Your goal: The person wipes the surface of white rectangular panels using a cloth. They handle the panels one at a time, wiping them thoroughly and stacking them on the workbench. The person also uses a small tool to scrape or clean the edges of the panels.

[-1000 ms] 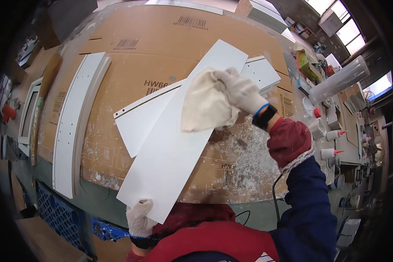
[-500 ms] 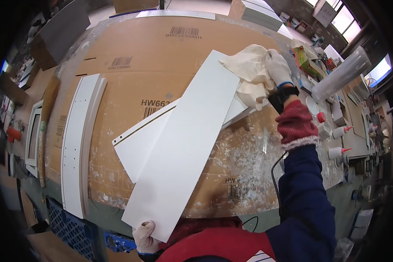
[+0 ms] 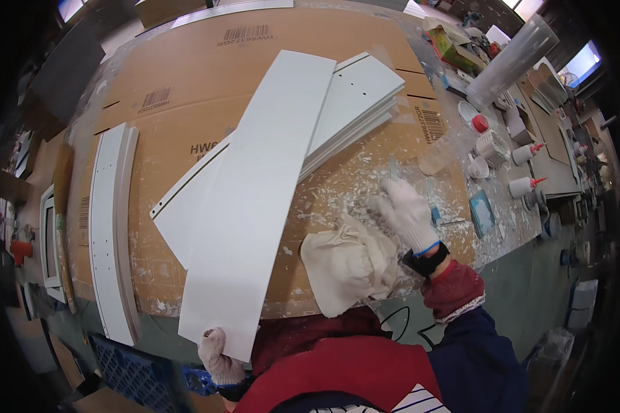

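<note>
Where our left hand (image 3: 220,358) grips: one knitted off-white glove, clamped on the near end of one board, thumb on top, fingers underneath mostly out of our sight.
Board (image 3: 255,186): one long white panel, flat, smooth and straight-edged, slanting away from our lap across the top of a stack.
Crates (image 3: 131,372): two that we can see, blue, below the table's near edge; the larger has a lattice wall.
Cloth (image 3: 348,265): one, cream, soft and deeply creased, bunched near the table's near edge, right of the board and just beside our other glove.
Right hand (image 3: 403,210): one knitted glove, fingers bent down over the cardboard; we cannot tell whether they are apart or together on anything.
Stack (image 3: 358,100): at least three white panels by our count of edges, crossing under the board, with a dark groove along one side and two dark holes at the left corner.
Side pile (image 3: 110,234): at least two narrow white panels, well left of the board, the top one dotted with small holes.
Cardboard (image 3: 165,138): brown, creased across, matt, spattered with white toward our right.
Bottles (image 3: 522,187): two, white, with pointed red nozzles, near the table's right edge.
Tube (image 3: 513,62): one, clear, glossy, cylindrical.
Far strip (image 3: 234,9): one, white, thin, beyond the cardboard.
</note>
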A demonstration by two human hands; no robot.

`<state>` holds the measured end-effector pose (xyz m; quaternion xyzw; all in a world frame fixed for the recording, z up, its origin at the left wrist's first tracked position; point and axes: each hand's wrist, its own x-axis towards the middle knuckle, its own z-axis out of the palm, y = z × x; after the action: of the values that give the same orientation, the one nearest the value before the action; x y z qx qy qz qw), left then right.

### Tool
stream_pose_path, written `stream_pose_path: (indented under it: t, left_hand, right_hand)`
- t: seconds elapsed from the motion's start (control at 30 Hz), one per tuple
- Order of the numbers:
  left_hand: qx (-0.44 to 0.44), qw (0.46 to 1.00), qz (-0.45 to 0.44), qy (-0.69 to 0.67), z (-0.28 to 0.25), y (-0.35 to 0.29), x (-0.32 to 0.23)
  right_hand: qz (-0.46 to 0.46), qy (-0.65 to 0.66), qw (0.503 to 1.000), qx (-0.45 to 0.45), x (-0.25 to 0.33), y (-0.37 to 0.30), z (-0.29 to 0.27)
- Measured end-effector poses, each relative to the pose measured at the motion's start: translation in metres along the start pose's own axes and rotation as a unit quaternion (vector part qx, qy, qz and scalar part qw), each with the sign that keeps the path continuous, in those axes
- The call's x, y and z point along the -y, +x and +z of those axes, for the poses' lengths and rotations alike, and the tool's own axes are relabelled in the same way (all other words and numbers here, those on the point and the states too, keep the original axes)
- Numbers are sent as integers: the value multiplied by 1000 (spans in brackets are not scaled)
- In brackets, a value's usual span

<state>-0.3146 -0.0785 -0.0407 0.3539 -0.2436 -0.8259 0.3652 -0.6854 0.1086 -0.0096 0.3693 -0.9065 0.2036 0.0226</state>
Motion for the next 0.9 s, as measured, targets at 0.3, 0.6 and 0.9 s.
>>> stream_pose_path:
  t: [0.3,0.6,0.9]
  left_hand:
    - [-41,999,29,17,-17,-7,-8]
    - [-61,997,-6,38,-7,-11,-14]
    - [-104,994,-3,23,-17,-10,-11]
  right_hand:
    - [181,-125,975,-42,-59,5,56]
    - [253,10,966,45,-53,30,35]
    - [147,-127,979,-67,-64,30,62]
